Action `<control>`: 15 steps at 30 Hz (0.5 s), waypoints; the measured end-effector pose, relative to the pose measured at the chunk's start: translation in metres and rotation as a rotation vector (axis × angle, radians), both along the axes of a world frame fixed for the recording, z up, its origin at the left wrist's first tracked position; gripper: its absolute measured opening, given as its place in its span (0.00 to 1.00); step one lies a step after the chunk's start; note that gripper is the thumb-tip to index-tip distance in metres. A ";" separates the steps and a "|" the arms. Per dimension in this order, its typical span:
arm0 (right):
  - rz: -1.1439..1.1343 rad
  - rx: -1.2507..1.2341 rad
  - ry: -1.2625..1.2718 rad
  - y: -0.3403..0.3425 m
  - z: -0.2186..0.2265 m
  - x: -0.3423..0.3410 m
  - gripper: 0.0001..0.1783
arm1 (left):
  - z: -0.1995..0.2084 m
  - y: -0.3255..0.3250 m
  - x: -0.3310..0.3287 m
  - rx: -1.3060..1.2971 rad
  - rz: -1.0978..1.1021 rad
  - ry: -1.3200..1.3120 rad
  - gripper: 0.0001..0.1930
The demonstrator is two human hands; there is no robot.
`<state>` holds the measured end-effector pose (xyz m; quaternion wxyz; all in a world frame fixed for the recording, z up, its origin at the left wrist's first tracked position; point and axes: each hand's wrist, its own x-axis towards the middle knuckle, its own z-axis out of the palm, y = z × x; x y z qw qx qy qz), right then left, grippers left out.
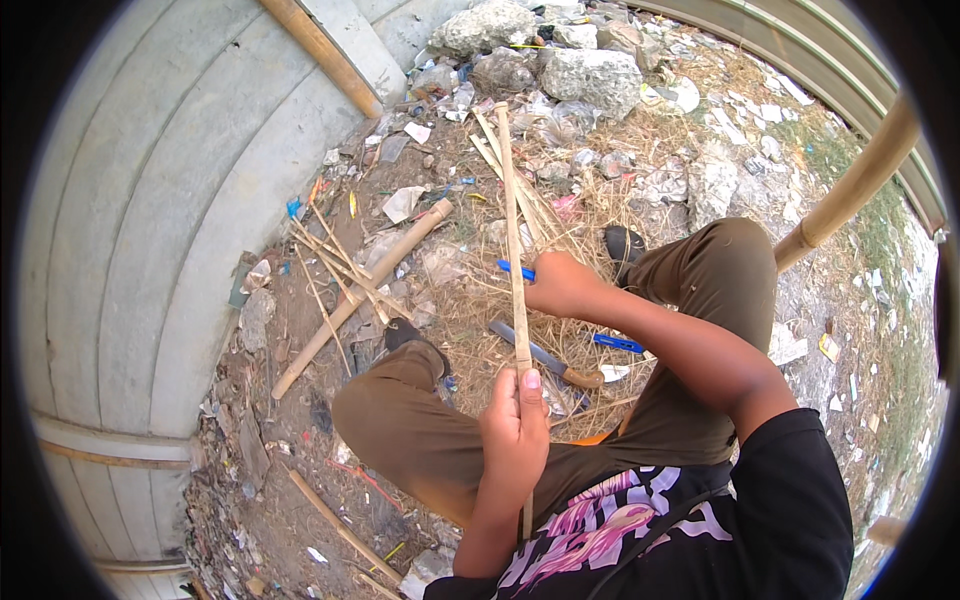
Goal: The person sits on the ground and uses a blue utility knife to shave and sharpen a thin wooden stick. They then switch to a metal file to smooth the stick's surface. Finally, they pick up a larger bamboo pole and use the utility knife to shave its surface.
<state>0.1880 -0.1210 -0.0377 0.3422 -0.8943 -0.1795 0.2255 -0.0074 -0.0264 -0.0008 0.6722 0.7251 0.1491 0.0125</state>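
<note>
My left hand [515, 425] is closed round the lower part of a long, flat bamboo strip [513, 220], thumb lying along it. The strip points away from me, and its near end runs down past my wrist toward my lap. My right hand [560, 285] is a fist beside the strip's middle, gripping a blue utility knife [515, 270]. One end of this knife reaches the strip; its blade cannot be made out. Between my legs lies a large curved knife [535, 350] with a wooden handle. Another blue utility knife [618, 343] rests by my right thigh.
Several split bamboo strips [535, 205] lie ahead, and more [335, 255] cross a bamboo pole [365, 295] at left. Rocks [590, 80] and litter cover the far ground. A grey panel wall [150, 230] stands left; a bamboo post [850, 185] rises at right.
</note>
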 end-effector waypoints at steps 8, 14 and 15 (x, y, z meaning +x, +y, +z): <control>-0.110 0.539 -0.012 -0.002 -0.006 -0.006 0.16 | 0.008 0.032 0.005 -0.597 -0.009 0.093 0.14; 0.076 0.257 -0.449 0.005 0.004 -0.046 0.10 | 0.006 0.030 0.009 -0.527 0.042 0.063 0.17; 0.121 0.237 -0.491 0.004 0.003 -0.049 0.10 | 0.005 0.030 0.009 -0.519 0.055 0.058 0.17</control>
